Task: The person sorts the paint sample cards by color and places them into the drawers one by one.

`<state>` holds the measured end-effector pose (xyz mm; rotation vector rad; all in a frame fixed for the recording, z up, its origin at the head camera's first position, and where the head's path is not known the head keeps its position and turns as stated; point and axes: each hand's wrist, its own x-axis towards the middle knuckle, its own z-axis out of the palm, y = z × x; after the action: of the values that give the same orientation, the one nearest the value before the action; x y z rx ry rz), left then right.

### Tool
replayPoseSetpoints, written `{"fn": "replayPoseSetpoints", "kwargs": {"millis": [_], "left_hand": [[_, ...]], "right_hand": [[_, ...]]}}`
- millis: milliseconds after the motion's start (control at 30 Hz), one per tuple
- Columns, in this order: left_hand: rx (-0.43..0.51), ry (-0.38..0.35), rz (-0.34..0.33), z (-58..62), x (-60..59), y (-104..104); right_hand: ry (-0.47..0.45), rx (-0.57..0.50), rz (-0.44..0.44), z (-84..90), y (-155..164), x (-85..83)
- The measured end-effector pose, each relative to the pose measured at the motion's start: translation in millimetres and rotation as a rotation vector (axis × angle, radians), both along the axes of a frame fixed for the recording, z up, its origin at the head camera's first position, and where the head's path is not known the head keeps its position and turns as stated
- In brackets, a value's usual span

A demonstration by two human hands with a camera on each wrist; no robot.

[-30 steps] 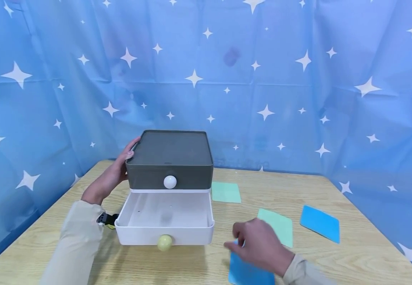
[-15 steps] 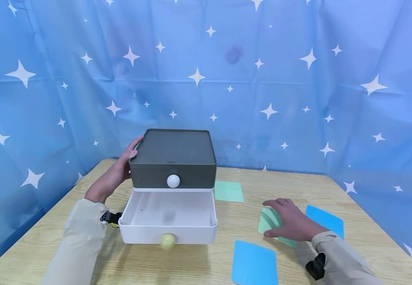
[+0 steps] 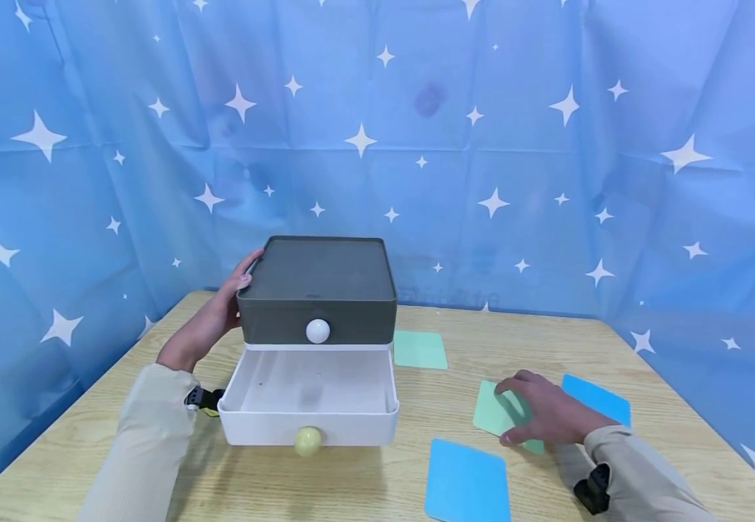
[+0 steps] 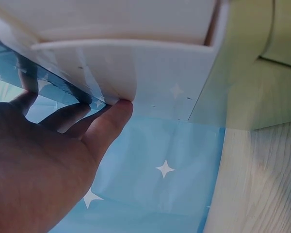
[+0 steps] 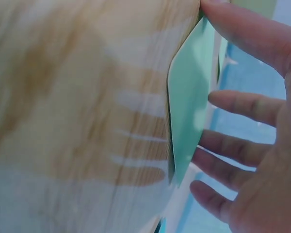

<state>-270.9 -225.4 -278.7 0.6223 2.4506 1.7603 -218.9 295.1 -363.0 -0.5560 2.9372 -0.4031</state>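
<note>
A two-tier drawer box [image 3: 321,270] stands left of centre in the head view, dark grey above and white below. Its white lower drawer [image 3: 246,428] is pulled out. My left hand [image 3: 214,319] rests against the box's left side, and the left wrist view shows its fingertips [image 4: 121,106] touching the wall. Over a light green card [image 3: 493,407] on the table, my right hand [image 3: 543,413] spreads its fingers and thumb. In the right wrist view, the thumb reaches one end of that green card [image 5: 189,97] and the fingertips are close to its face; firm contact cannot be told.
One blue card [image 3: 468,482] lies near the front edge; another blue card [image 3: 605,399] is right of the right hand. A second green card [image 3: 421,350] lies beside the box. Blue starry cloth [image 3: 429,167] hangs behind the wooden table [image 3: 273,493].
My right hand moved from above the front blue card to the right and back, onto the green card, then its fingers drew slightly nearer the thumb. The left hand stays on the box.
</note>
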Motion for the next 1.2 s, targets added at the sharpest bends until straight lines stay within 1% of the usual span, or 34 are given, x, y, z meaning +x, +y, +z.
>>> {"fn": "replayPoseSetpoints", "kwargs": {"millis": [200,333,567,733,967,1200], "left_hand": [[-0.006,0.01,0.004,-1.2,-0.4,0.5],[-0.01,0.014,0.003,-2.3,-1.5,0.6],[-0.011,0.021,0.002,-3.4,-1.4,0.5],[-0.017,0.021,0.005,-4.0,-0.8,0.2],[-0.005,0.018,0.005,-4.9,-2.3,-0.2],[0.0,0.017,0.006,-5.4,-3.2,-0.1]], "right_hand": [[-0.016,0.012,-0.005,3.2,-2.9,2.3],[-0.024,0.04,-0.015,5.3,-5.1,3.3],[-0.005,0.11,-0.042,9.0,-10.5,4.8],[0.01,0.123,-0.047,11.1,-12.1,5.9],[0.055,0.107,-0.013,17.4,-13.1,8.7],[0.084,0.064,0.048,33.1,-28.4,16.8]]}}
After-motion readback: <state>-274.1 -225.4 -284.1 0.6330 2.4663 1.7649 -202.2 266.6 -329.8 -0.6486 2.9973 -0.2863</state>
